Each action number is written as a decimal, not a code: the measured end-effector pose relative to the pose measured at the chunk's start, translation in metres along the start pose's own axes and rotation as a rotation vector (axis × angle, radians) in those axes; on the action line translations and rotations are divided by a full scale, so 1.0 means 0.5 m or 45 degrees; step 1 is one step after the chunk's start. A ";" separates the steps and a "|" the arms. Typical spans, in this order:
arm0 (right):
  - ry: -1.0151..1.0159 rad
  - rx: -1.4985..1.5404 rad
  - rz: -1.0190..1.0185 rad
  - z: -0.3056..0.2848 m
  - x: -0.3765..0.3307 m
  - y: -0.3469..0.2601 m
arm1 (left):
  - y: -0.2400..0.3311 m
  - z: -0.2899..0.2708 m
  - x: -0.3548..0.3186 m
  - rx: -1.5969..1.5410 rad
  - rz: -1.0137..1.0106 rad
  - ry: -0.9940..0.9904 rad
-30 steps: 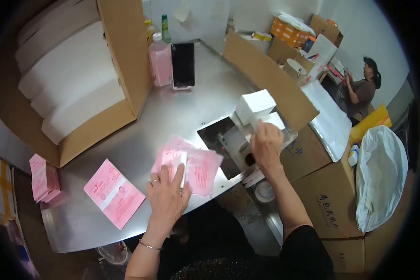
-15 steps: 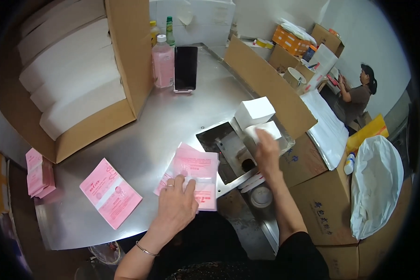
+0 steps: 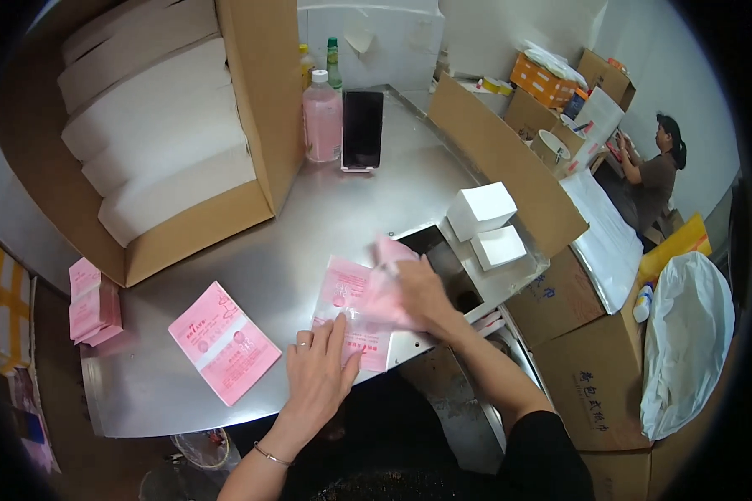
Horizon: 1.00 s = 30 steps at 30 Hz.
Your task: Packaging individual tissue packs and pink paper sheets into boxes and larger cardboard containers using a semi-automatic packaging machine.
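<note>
Fingers spread, my left hand [image 3: 322,359] lies on the lower end of a pink printed plastic packet [image 3: 348,280] near the table's front edge. My right hand [image 3: 426,292], blurred by motion, is closed on another pink packet [image 3: 384,296], which is lifted and bent over the one beneath. Its fingertips are partly hidden. Left of my hands lies a neat stack of pink packets [image 3: 224,342] with a white band across it. Two white paper blocks [image 3: 481,210] stand past the rectangular opening [image 3: 443,259] in the metal tabletop.
A large carton [image 3: 276,108] of white paper stacks takes up the left back. More pink packets [image 3: 94,301] stand below it. A phone [image 3: 363,129] and a bottle of pink liquid [image 3: 322,121] are at the back. Cartons [image 3: 602,376] and a white bag [image 3: 689,342] crowd the right; a person [image 3: 656,171] sits beyond.
My right hand has come from the white blocks, left and down, onto a pink packet, which is now lifted and crumpled. My left hand still rests on the packets. The whole view has shifted slightly.
</note>
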State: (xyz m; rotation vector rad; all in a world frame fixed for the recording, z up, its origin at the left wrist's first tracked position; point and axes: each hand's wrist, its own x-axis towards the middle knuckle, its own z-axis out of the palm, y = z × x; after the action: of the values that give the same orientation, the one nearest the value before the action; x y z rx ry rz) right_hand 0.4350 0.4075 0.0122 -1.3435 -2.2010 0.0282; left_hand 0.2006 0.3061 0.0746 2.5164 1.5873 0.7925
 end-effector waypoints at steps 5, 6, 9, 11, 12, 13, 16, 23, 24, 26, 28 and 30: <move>-0.689 -0.300 0.533 -0.113 -0.009 -0.008 | 0.005 0.009 0.007 -0.224 -0.106 -0.020; -0.244 0.008 0.490 -0.141 -0.024 -0.036 | -0.012 0.008 0.000 -0.218 -0.093 0.111; 0.411 -0.689 0.349 -0.200 -0.018 -0.015 | -0.021 -0.008 0.031 -0.239 -0.044 0.276; 0.395 -0.820 0.376 -0.199 -0.070 0.092 | -0.008 -0.007 0.067 -0.012 0.129 0.208; 0.405 -0.905 0.369 -0.189 -0.076 0.132 | -0.021 0.011 0.067 -0.001 0.147 0.051; 0.416 -0.905 0.358 -0.182 -0.070 0.147 | -0.025 0.017 0.065 0.005 0.144 0.065; 0.341 -0.665 0.454 -0.176 -0.076 0.154 | -0.025 0.026 0.038 0.007 0.051 -0.056; 0.589 -0.524 0.280 -0.205 -0.062 0.122 | -0.007 0.044 0.031 -0.362 0.199 -0.001; 0.550 -0.302 0.243 -0.191 -0.050 0.082 | -0.005 0.042 0.030 -0.371 0.253 -0.031; 0.420 -0.208 -0.252 -0.126 -0.059 -0.035 | -0.006 0.040 0.025 -0.365 0.202 0.046; 0.090 -0.226 -0.641 -0.112 -0.097 -0.190 | -0.012 0.032 0.024 -0.353 0.160 0.131; 0.061 -0.112 -0.591 -0.079 -0.097 -0.200 | -0.009 0.029 0.025 -0.148 0.055 0.068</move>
State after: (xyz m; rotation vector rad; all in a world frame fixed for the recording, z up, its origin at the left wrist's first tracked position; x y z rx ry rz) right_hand 0.3885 0.3074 0.0538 -0.8368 -2.4414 -0.2725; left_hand 0.2077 0.3222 0.0655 2.4754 1.4601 0.9362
